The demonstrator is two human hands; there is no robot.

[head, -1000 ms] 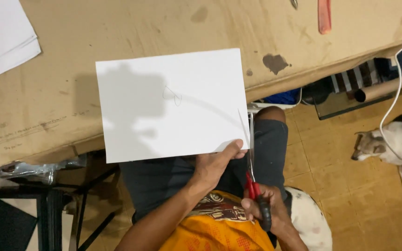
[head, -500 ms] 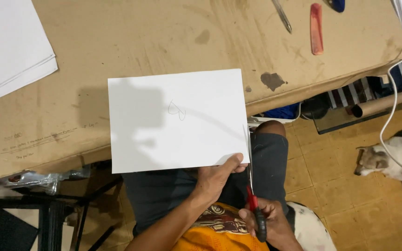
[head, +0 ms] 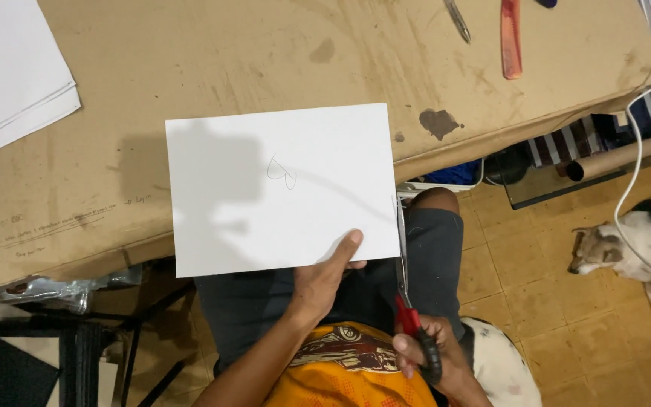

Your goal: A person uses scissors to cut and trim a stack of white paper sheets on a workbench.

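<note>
Pinching the white sheet [head: 280,188] by its near edge, left hand [head: 324,280]; right hand [head: 431,354] grips scissors [head: 408,290] running up its right edge

The small pencil drawing [head: 282,172] on the paper [head: 280,188] is too faint to make out; the paper hides the left hand's [head: 325,279] fingers. The picture's edge cuts off the dog [head: 634,241].

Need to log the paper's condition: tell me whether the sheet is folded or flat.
Flat. The white sheet is spread unfolded with no crease showing, held at its lower edge by the left hand, the scissors at its right edge.
</note>
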